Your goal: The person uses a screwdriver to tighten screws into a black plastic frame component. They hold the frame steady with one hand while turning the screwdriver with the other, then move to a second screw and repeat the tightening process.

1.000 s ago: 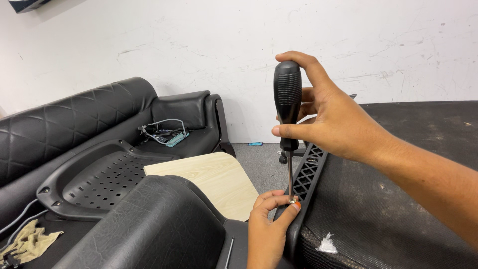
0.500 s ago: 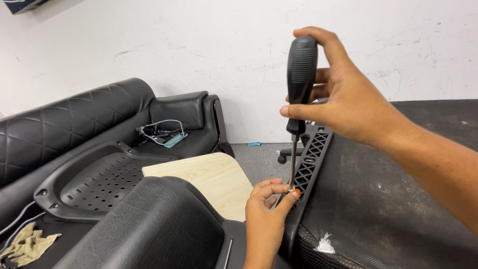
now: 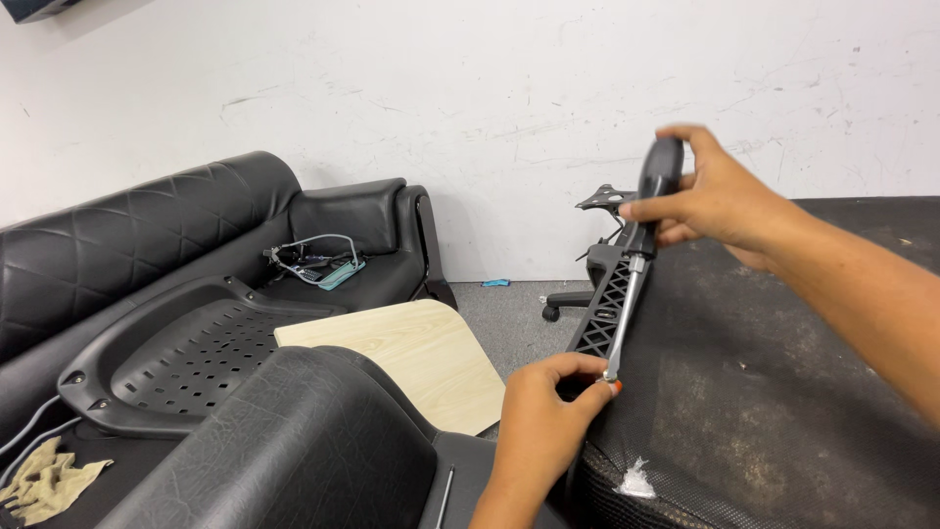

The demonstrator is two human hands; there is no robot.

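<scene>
Right hand: wrapped round the black handle of a screwdriver, at two o'clock.
Left hand: pinching the screwdriver's tip, at six o'clock.
Screwdriver: slanted, tip against a black lattice frame.
Nearby: pale wooden board at nine o'clock.

Tilted black-handled screwdriver, tip down
</scene>
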